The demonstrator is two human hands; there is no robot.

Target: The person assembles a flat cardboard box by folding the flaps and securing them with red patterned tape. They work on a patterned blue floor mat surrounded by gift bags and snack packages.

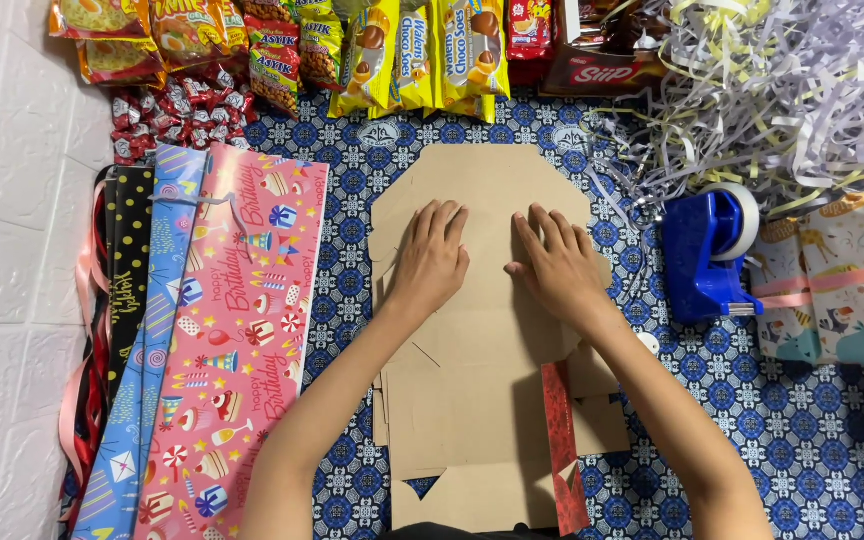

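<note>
A flattened brown cardboard box [487, 180] lies unfolded in the middle of a blue patterned mat [812, 430]. My left hand [432, 262] rests palm down on the cardboard, fingers spread and pointing away from me. My right hand [557, 265] lies flat beside it on the same sheet, fingers apart. Neither hand grips anything. A red strip [562, 450] runs along the cardboard's lower right part.
Pink and blue gift bags [232, 330] lie flat at the left beside ribbons. A blue tape dispenser [712, 255] and a wrapped gift [842, 285] sit at the right. Snack packets [392, 50] and wrapped sweets [177, 115] line the far edge; shredded paper [772, 90] fills the far right.
</note>
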